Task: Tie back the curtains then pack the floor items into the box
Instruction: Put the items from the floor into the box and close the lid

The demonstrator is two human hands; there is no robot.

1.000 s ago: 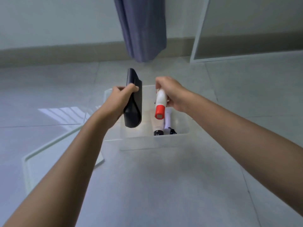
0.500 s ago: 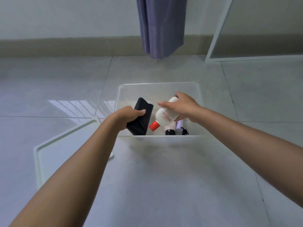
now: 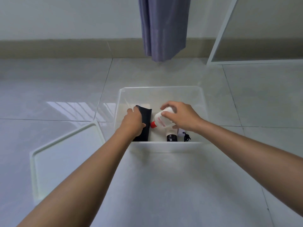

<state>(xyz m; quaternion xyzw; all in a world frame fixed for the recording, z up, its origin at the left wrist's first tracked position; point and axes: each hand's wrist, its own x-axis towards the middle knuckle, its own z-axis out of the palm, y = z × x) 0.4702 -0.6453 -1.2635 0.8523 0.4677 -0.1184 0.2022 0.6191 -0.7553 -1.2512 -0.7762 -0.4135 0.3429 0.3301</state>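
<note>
Both my hands reach into a clear plastic box [image 3: 161,90] on the pale tiled floor. My left hand [image 3: 133,122] grips a black pouch [image 3: 146,119] at the box's left side; my right hand [image 3: 182,116] grips a white bottle [image 3: 163,121] (red cap pointing left). The box's lid [image 3: 65,154] lies left, and a purple curtain [image 3: 163,28] hangs beyond.

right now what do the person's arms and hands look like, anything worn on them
Both arms are bare as far as the view reaches: no sleeves show. The left hand and right hand wear no gloves, and no watch, bracelet or ring is visible. No markings or cables appear on either arm.
</note>
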